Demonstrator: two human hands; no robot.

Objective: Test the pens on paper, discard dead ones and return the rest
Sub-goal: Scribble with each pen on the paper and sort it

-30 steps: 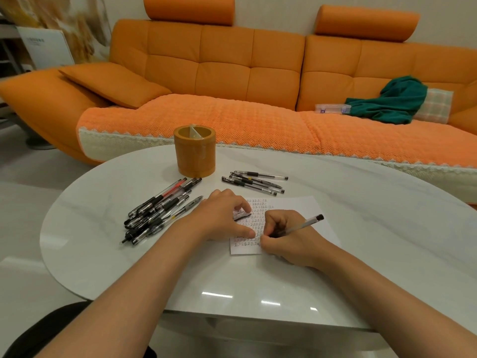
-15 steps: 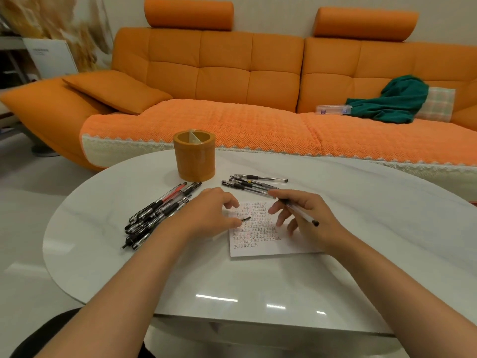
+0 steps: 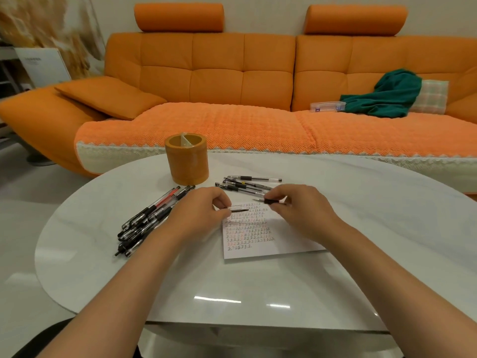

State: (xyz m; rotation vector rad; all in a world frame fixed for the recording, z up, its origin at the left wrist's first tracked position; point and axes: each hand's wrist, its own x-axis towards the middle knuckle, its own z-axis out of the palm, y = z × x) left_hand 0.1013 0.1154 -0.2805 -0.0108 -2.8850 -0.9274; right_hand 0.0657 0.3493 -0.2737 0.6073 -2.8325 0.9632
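Head view gives me rows of small marks on the paper, too fine to read. Left of my left fingers lies a heap of pens; beyond them stands the orange holder, a divider showing inside, the rest of its contents hidden. My left hand pinches a clear cap between thumb and fingertips. My right hand pinches an uncapped pen, its tip pointing at the cap. Just behind those fingers lie more pens.
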